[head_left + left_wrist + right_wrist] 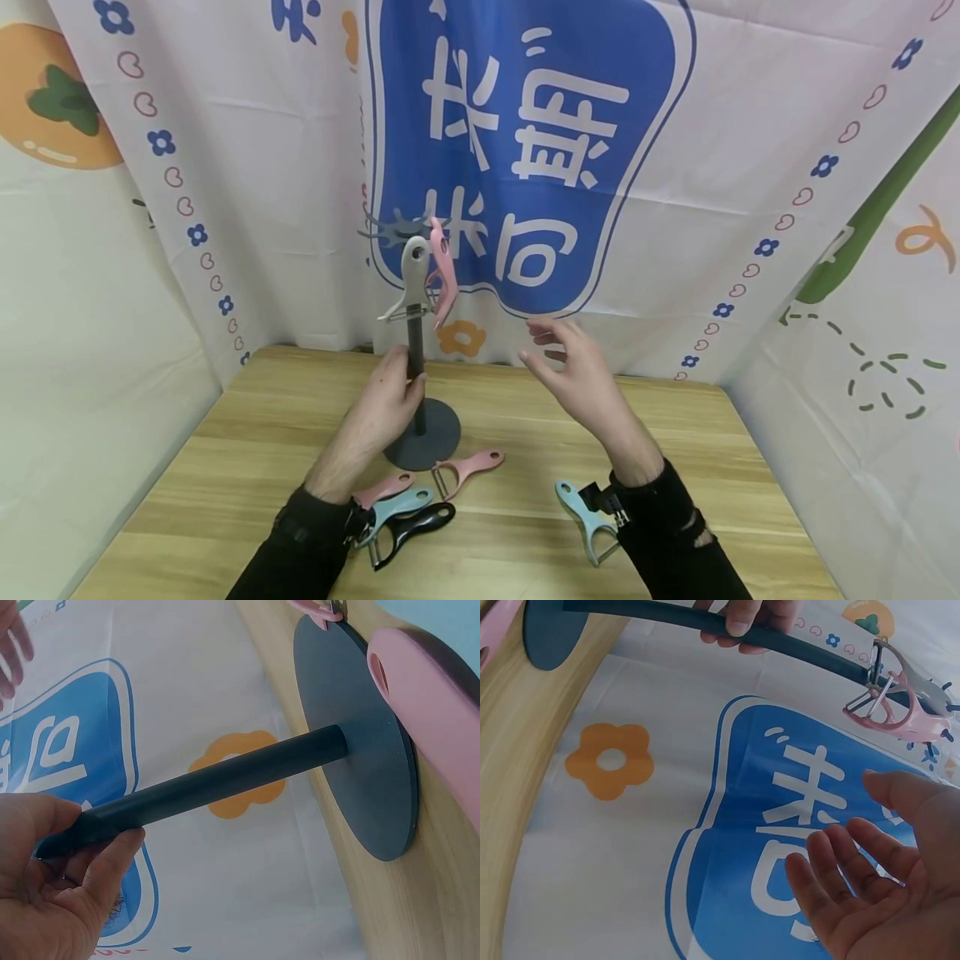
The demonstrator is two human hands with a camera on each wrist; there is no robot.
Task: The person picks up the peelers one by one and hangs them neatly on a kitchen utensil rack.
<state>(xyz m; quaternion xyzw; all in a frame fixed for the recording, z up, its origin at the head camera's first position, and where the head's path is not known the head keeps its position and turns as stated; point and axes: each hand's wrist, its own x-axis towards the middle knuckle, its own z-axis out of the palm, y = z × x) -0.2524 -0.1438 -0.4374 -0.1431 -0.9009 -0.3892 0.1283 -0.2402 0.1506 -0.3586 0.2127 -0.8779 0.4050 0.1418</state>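
Observation:
My left hand [386, 390] grips the post [217, 776] of a dark grey stand, thumb and fingers wrapped about it. The stand's round base [442, 433] rests on the wooden table. From the hooked top [401, 229] hang a grey peeler [415, 271] and a pink peeler [446, 279], side by side. My right hand [581, 375] is in the air to the right of the stand, holding nothing, its fingers loosely bent and spread in the right wrist view.
By the base lies a pink peeler [472, 467]. Left of it, another pink peeler [390, 487], a light blue peeler [405, 502] and a black peeler [423, 521] lie bunched near my left sleeve. A second light blue peeler [588, 517] lies beside my right wrist. Printed cloth [300, 250] hangs behind.

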